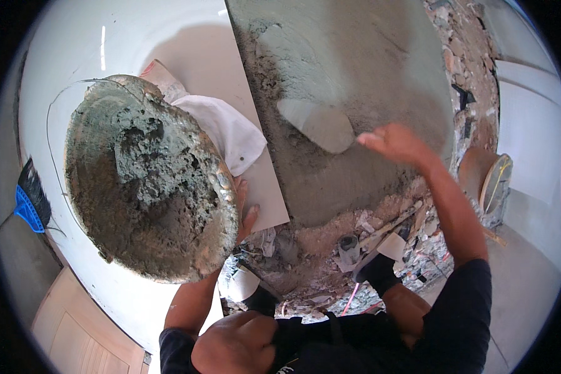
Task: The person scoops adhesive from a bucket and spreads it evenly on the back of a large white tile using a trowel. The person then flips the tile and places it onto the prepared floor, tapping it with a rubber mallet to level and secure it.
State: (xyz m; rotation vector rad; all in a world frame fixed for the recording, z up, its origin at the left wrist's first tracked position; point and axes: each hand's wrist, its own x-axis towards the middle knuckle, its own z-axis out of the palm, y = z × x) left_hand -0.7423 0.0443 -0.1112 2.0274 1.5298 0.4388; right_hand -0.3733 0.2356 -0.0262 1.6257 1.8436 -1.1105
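Observation:
Wet grey mortar [368,68] covers the floor ahead and to the right. My right hand [396,144] is closed around the handle end of a trowel [318,126], whose rounded blade lies on the mortar. On the left stands a mortar-crusted bucket [81,193] with a wire handle and lumpy mortar inside. My left hand [247,209] is beside the bucket's right rim, partly hidden by it. Its visible fingers are apart, near the edge of a glossy white panel [199,56]. Whether they touch the bucket is unclear.
A white cloth or sack [227,131] lies behind the bucket. A blue brush [28,199] is at far left, above a wooden door panel [84,324]. Broken rubble [380,224] borders the mortar near my feet. A round orange-brown container [480,177] stands at right.

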